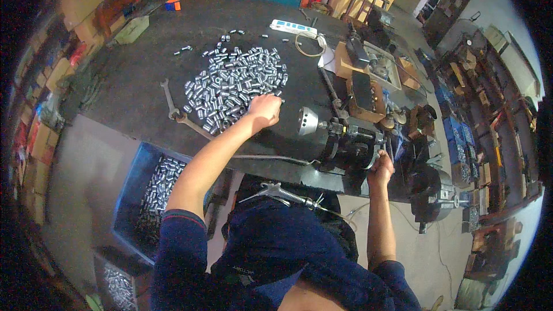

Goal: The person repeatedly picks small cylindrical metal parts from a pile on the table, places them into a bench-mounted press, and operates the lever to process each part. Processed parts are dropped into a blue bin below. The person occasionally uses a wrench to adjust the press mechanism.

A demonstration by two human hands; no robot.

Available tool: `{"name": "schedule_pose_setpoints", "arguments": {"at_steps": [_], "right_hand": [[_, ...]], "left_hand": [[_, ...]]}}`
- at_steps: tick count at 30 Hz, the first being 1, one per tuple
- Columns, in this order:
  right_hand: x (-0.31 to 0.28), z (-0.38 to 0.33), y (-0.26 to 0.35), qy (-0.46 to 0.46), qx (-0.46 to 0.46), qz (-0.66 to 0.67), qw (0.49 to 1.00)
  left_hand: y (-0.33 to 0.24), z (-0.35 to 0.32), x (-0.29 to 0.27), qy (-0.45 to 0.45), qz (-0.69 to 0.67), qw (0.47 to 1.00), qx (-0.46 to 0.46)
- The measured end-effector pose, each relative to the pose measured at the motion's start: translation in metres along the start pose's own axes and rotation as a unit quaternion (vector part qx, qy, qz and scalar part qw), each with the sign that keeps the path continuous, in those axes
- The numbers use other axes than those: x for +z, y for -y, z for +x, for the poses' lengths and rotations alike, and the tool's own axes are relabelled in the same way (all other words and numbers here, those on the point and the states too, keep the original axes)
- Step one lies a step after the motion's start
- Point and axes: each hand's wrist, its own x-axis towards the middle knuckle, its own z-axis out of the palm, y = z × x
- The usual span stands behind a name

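Left hand (264,112), centre of frame: fingers curled down together at the lower right edge of a heap of small metal sleeves (233,83), fingertips touching the nearest pieces; whether one is pinched between them cannot be told. Heap spread over a dark worktable (138,80) (a few strays lying apart toward the upper centre).

Right hand (381,168), right of centre: closed around a handle or wheel at the lower right end of a small bench machine (348,144), thumb side up. Round silver chuck (307,121) at the machine's left end, facing the left hand and just beside it, not touching.

Open-ended wrench (169,99), left of the heap, lying flat on the table. White power strip (294,27) at the upper centre, with a coiled cord next to it. Blue bin (129,184) at the lower left, below the table edge, part-filled with more sleeves; a second, smaller container of similar pieces further down toward the bottom left corner. Wooden tray (374,66) with motor parts (upper right of the machine). Slim hand tool on a hose (282,194) hanging at the table's lower edge, between the two forearms. Dark blue sleeves (178,236) on both arms, entering from the lower edge.
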Motion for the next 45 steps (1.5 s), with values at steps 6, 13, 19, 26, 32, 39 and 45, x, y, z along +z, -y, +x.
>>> {"name": "schedule_pose_setpoints", "arguments": {"at_steps": [6, 13, 19, 26, 32, 39, 45], "right_hand": [[-0.005, 0.005, -0.004, 0.022, -0.014, 0.019, 0.999], [-0.006, 0.003, -0.002, 0.033, -0.005, 0.032, 0.999], [-0.014, 0.004, -0.006, 0.054, -0.036, 0.043, 0.997], [-0.013, -0.011, -0.001, 0.028, -0.035, 0.037, 0.998], [-0.014, -0.037, 0.016, 0.060, -0.096, -0.003, 0.994], [-0.003, -0.043, 0.046, 0.076, -0.057, -0.007, 0.995], [0.035, -0.030, 0.081, 0.113, -0.106, 0.003, 0.988]], "left_hand": [[-0.016, -0.020, -0.012, 0.017, -0.016, 0.999, -0.024], [-0.029, -0.040, -0.063, 0.022, -0.653, 0.753, -0.079], [-0.048, -0.056, -0.089, -0.028, -0.664, 0.747, -0.013], [-0.050, -0.059, -0.090, -0.036, -0.659, 0.751, -0.020], [-0.051, -0.058, -0.087, -0.032, -0.680, 0.732, -0.014], [-0.053, -0.055, -0.090, -0.022, -0.656, 0.755, 0.000], [-0.052, -0.056, -0.089, 0.017, -0.698, 0.716, 0.005]]}}
